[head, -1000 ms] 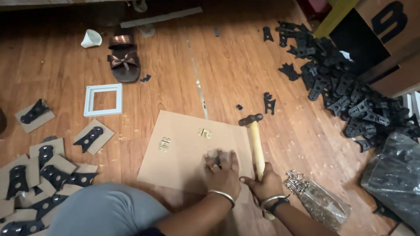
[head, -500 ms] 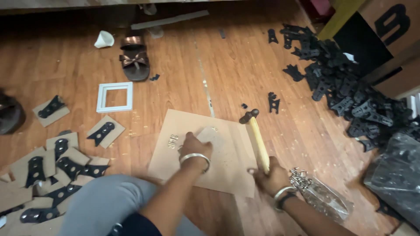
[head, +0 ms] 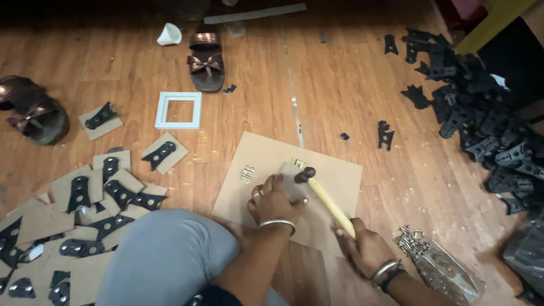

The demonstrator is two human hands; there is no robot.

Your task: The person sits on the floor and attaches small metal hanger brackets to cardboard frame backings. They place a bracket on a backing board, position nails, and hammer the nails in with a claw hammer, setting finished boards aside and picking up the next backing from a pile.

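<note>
- On the wooden floor (head: 351, 90), a person sits with one knee in grey trousers beside a brown cardboard sheet (head: 340, 170).
- The left hand (head: 275, 199) lies on the sheet, fingers bent and pressing down on something small; what is under the fingers I cannot see.
- The right hand (head: 365, 249) is clamped around the wooden handle of a hammer (head: 324, 195), near its end. The dark head of the hammer is just beside the left fingers, above the sheet.
- A small brass hinge (head: 246, 173) lies on the sheet, near the left hand.
- A clear plastic bag (head: 439, 266) lies right of the right wrist; inside it are many small metal pieces.
- At the far right is a heap of black parts (head: 481, 113).
</note>
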